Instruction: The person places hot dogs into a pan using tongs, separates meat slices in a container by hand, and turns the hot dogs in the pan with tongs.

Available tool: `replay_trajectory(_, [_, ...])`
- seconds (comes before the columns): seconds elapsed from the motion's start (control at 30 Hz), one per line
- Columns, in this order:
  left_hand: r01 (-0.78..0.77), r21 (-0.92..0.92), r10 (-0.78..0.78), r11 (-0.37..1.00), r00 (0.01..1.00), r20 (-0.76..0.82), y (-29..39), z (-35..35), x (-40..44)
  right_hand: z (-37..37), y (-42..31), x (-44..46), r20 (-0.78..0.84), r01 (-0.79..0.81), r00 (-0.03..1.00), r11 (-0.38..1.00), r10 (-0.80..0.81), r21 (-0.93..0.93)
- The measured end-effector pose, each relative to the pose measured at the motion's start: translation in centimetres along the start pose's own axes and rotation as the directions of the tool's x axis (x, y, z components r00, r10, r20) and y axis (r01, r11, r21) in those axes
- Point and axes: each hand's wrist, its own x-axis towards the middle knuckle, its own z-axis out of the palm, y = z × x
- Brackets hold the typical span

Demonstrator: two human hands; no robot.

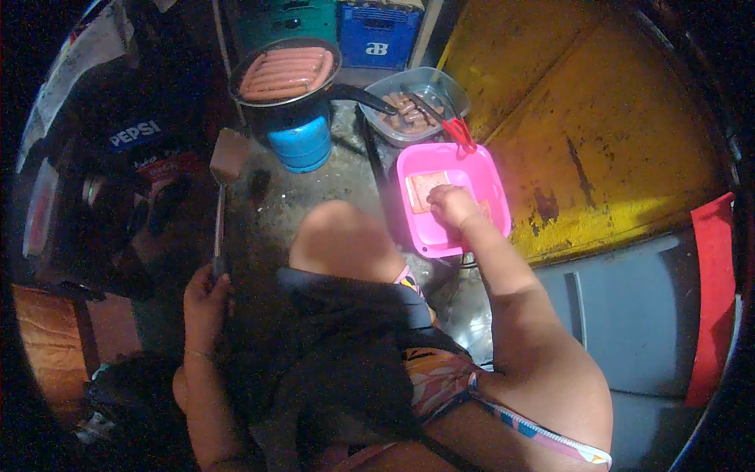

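Left hand [206,303]: fingers wrapped around the grip of a long-handled spatula [220,204]. We held it low on the handle with the flat blade up and away from us, presumably to keep it clear of the floor [318,185].

Right hand [454,206]: reached into a pink basin [501,206], fingers bent and close together over a pale orange, flat square piece [421,200]. The piece lay inside, toward the basin's left side; whether we had pinched it or merely touched it, we could not tell. The walls likely kept loose contents together.

Frying pan [339,69]: set above a blue gas canister [302,146], apparently for heat. Whole sausages [287,72] lay side by side in it, probably so that each met the metal.

Clear container [461,88]: just beyond the basin, holding short sausage pieces [410,112]. A tool with red handles [459,134] leaned across its rim, handles toward us, seemingly for easy reach.

Obstructions: the pan's black handle [366,97] projected over the container's edge; our bent knee [346,236] stood between spatula and basin; a yellow panel [598,118] bounded the right.

Background: green crate [285,21], blue crate [376,35].
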Motion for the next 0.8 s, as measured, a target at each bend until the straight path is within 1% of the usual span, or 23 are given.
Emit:
replay_trajectory(0.03, [-0.001, 0.008, 0.001, 1.0, 1.0, 0.005, 0.1, 0.0, 0.0, 0.0, 0.2, 0.1, -0.005, 0.007, 1.0, 0.999, -0.007, 0.042])
replay_trajectory(0.13, [0.015, 0.008, -0.015, 1.0, 1.0, 0.024, 0.3, 0.3, 0.2, 0.1, 0.3, 0.2, -0.006, -0.002, 1.0, 0.997, 0.003, 0.074])
replay_trajectory(0.2, [0.053, -0.015, -0.052, 0.998, 0.998, 0.043, 0.2, 0.4, 0.4, -0.1, 0.4, 0.3, 0.023, -0.006, 1.0, 0.999, 0.005, 0.046])
replay_trajectory(0.23, [0.044, -0.014, -0.044, 0.999, 0.998, 0.038, -0.1, 0.4, 0.5, -0.2, 0.1, 0.5, 0.037, -0.009, 0.999, 0.999, 0.007, 0.033])
replay_trajectory(0.33, [0.031, -0.016, -0.031, 0.999, 0.999, 0.034, -0.7, 0.5, 0.8, 0.3, -0.1, 0.8, 0.048, -0.235, 0.972, 0.964, 0.231, 0.122])
replay_trajectory(0.43, [0.038, -0.018, -0.037, 0.999, 0.998, 0.045, -0.4, 0.8, 0.5, -0.3, 0.5, 1.4, -0.022, -0.299, 0.943, 0.877, 0.331, 0.375])
replay_trajectory(0.47, [0.035, -0.003, -0.034, 0.999, 0.998, 0.045, -0.2, 0.8, 0.4, -0.5, 0.7, 1.6, 0.026, -0.356, 0.922, 0.821, 0.386, 0.446])
replay_trajectory(0.5, [0.031, 0.011, -0.031, 0.999, 0.998, 0.045, -0.1, 0.8, 0.4, -1.0, 0.7, 1.9, 0.048, -0.389, 0.911, 0.816, 0.409, 0.427])
replay_trajectory(0.57, [0.039, -0.023, -0.037, 0.999, 0.998, 0.049, -0.1, 0.8, 0.3, -2.2, 0.8, 2.6, 0.089, -0.451, 0.886, 0.805, 0.454, 0.386])
replay_trajectory(0.6, [0.042, -0.041, -0.04, 0.998, 0.998, 0.05, -0.1, 0.9, 0.3, -2.3, 1.4, 3.1, 0.066, -0.402, 0.914, 0.866, 0.401, 0.299])
replay_trajectory(0.7, [0.047, -0.021, -0.047, 0.999, 0.999, 0.011, 0.5, 1.1, 0.0, -2.3, 2.3, 4.4, 0.098, -0.41, 0.911, 0.866, 0.399, 0.284])
replay_trajectory(0.77, [0.042, -0.031, -0.041, 0.999, 0.999, 0.019, -0.1, 1.0, 0.3, -2.5, 2.7, 5.6, 0.139, -0.435, 0.896, 0.774, 0.421, 0.46])
replay_trajectory(0.8, [0.039, -0.037, -0.038, 0.999, 0.999, 0.023, -0.4, 0.9, 0.5, -2.7, 2.6, 5.9, 0.132, -0.423, 0.903, 0.79, 0.409, 0.444])
